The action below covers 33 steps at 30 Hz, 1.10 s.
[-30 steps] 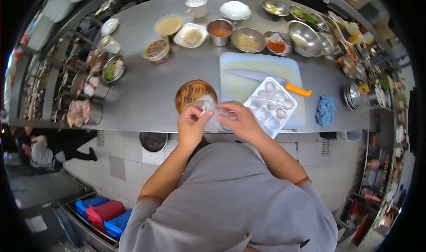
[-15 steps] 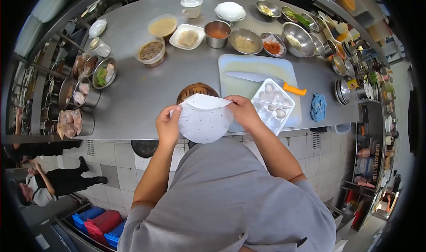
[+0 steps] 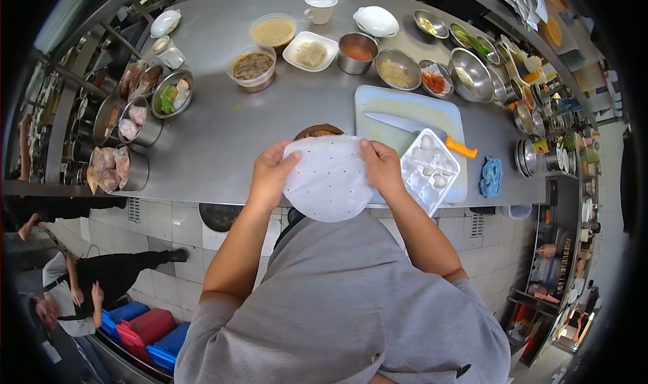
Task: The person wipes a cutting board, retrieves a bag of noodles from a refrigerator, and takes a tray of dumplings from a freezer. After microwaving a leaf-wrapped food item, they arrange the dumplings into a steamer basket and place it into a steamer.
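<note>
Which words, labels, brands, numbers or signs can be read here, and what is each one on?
No text is legible anywhere in the picture.
Shelving at the right edge: small marks, too small and blurred to read.
Round white sheet held in the left hand and right hand: only dark dots, no lettering.

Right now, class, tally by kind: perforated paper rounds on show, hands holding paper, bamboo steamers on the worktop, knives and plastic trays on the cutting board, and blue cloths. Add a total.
Paper round: 1
Hands: 2 (left hand, right hand)
Bamboo steamer, mostly hidden: 1
Knife: 1
Plastic tray: 1
Blue cloth: 1
Total: 7
</note>
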### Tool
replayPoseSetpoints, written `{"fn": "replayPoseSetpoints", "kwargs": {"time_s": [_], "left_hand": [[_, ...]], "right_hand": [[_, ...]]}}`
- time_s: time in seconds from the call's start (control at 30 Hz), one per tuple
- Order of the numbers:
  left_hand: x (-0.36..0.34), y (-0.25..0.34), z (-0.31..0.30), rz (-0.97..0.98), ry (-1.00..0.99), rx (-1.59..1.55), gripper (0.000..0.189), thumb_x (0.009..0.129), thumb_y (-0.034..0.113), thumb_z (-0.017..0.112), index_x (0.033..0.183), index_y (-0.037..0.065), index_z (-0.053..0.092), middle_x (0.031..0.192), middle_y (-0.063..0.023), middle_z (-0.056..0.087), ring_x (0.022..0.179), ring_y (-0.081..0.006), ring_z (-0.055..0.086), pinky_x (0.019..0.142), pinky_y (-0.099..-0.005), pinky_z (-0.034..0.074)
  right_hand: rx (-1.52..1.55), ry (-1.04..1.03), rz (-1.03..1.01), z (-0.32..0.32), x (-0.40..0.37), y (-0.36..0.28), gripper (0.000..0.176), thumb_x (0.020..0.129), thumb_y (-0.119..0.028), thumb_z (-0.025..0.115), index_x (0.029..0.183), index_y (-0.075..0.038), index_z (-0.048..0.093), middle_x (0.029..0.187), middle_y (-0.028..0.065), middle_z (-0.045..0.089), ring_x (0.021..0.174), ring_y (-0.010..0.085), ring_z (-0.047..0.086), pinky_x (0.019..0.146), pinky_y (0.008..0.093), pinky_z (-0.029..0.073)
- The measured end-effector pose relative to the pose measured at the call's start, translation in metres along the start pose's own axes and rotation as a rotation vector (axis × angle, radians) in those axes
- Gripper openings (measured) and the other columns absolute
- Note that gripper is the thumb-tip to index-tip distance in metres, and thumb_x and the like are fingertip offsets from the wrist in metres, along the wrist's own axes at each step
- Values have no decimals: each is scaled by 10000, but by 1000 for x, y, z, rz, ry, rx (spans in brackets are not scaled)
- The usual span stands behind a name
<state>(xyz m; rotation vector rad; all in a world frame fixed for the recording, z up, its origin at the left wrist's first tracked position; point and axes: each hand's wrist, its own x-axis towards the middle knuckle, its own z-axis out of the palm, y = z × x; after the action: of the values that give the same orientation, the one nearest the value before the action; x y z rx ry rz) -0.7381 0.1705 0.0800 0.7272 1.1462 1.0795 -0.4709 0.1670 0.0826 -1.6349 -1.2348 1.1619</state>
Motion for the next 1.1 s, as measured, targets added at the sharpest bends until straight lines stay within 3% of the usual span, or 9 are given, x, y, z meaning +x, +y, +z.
{"fn": "replayPoseSetpoints", "kwargs": {"time_s": [0.07, 0.13, 0.33, 0.4, 0.53, 0.97, 1.03, 1.07, 1.1], "left_hand": [[3, -8, -2, 134, 56, 138, 475, 975, 127, 744, 1388, -1, 547, 1042, -117, 720, 999, -184, 686, 858, -335, 555], [4, -12, 1, 531, 166, 441, 426, 991, 202, 720, 1353, 19, 591, 1056, -155, 737, 959, -238, 710, 842, -372, 559], [61, -42, -2, 434, 302, 1028, 454, 997, 310, 671, 1361, 54, 583, 1148, -239, 721, 1040, -417, 704, 888, -480, 556], [56, -34, 6, 428, 324, 1021, 458, 996, 305, 672, 1368, 58, 572, 1177, -241, 717, 1067, -411, 703, 896, -487, 554], [56, -44, 3, 475, 351, 1046, 486, 988, 315, 682, 1389, 73, 549, 1203, -234, 713, 1080, -406, 705, 903, -493, 553], [46, -17, 14, 509, 361, 1037, 431, 932, 257, 756, 1291, 68, 612, 1106, -186, 681, 1031, -388, 677, 862, -486, 548], [41, -7, 21, 922, 177, 1167, 287, 932, 187, 713, 1178, 48, 662, 1166, -195, 655, 1062, -392, 664, 886, -489, 540], [42, -9, 24, 922, 174, 1169, 287, 932, 187, 713, 1178, 48, 662, 1166, -195, 655, 1062, -392, 664, 886, -489, 540], [46, -12, 28, 789, -97, 1190, 219, 913, 129, 707, 1110, 38, 676, 1159, -198, 651, 1075, -400, 655, 895, -494, 534]], "right_hand": [[-4, 63, -48, 8, -1, -6, 442, 1064, -378, 639, 888, 23, 696, 690, -5, 579, 672, 102, 469, 616, 297, 422], [-3, 130, -96, 12, 3, -9, 459, 1053, -373, 648, 857, 41, 675, 619, 28, 549, 621, 150, 456, 601, 328, 427], [-637, 335, -374, 20, 41, 19, 288, 958, -314, 734, 1079, -52, 739, 996, 125, 685, 827, 358, 622, 766, 425, 548], [-587, 276, -795, 24, 24, -3, 293, 877, -218, 780, 1141, -101, 734, 1148, 115, 656, 1057, 337, 646, 881, 441, 553], [-713, -265, -755, 45, 16, 0, 266, 826, -122, 774, 1089, -100, 738, 1134, 116, 675, 1125, 327, 631, 963, 413, 532], [-860, -273, -751, 54, 30, 35, 269, 808, -180, 809, 1033, -46, 745, 1152, 113, 703, 1165, 327, 627, 1035, 404, 505], [-873, -324, -702, 52, 29, 31, 242, 810, -177, 811, 1007, -51, 752, 1158, 112, 703, 1163, 322, 628, 1038, 408, 503], [-871, -322, -700, 53, 28, 33, 242, 810, -177, 811, 1007, -51, 752, 1158, 112, 703, 1163, 322, 628, 1038, 408, 503], [-866, -301, -712, 53, 29, 34, 234, 803, -170, 816, 992, -48, 754, 1158, 107, 704, 1162, 322, 629, 1039, 405, 503]]}}
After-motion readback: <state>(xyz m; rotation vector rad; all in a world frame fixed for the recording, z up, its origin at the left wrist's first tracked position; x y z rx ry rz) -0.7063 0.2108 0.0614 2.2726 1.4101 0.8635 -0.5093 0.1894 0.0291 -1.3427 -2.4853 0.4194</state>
